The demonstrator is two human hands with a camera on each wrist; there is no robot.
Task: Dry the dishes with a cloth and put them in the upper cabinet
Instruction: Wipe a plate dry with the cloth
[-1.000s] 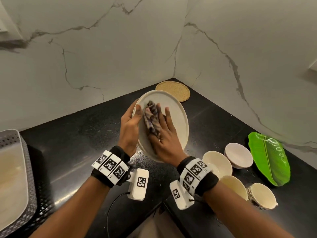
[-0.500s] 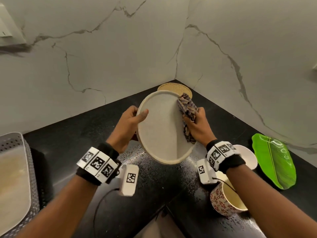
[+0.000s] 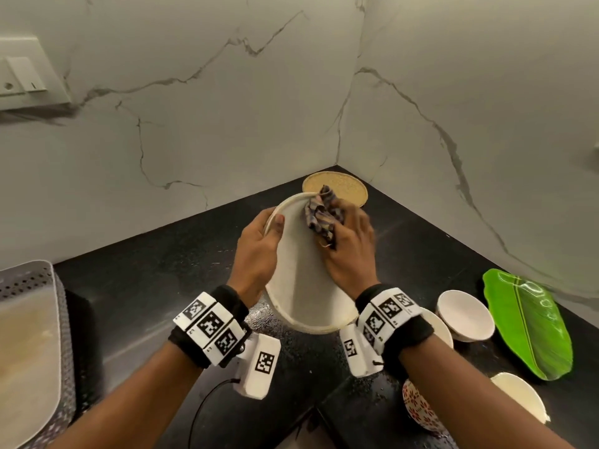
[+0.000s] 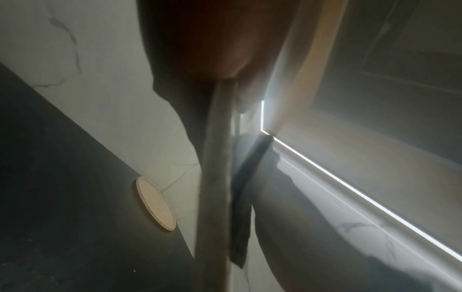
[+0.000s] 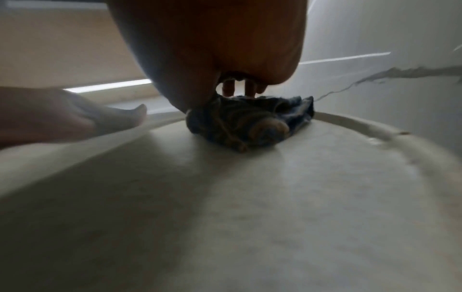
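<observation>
My left hand [image 3: 256, 251] grips the cream plate [image 3: 301, 286] by its left rim, thumb over the front face and fingers behind, holding it tilted up off the counter. My right hand [image 3: 351, 251] has its fingers curled around the bunched checked cloth [image 3: 321, 215] and presses it against the upper part of the plate's face, near the top rim; in the right wrist view the cloth [image 5: 250, 122] sits crumpled on the plate [image 5: 225, 207] under my fingertips [image 5: 227, 89]. Below is a black stone counter [image 3: 162, 280] with water droplets near the plate's lower edge, set in a corner where two white marble walls [image 3: 194, 108] meet. A round woven mat [image 3: 343, 186] lies in that corner just behind the plate. To the right, close by my right wrist, stand several bowls: a white bowl [image 3: 466, 315], a red-patterned cup [image 3: 418, 409] partly hidden by my forearm, and another cream bowl [image 3: 522, 396] at the lower right. A green leaf-shaped dish [image 3: 531, 325] lies beyond them by the right wall. At the far left a perforated grey tray [image 3: 39, 286] holds a pale board. A switch plate [image 3: 26, 76] is on the left wall. The counter between the tray and the plate is bare.
</observation>
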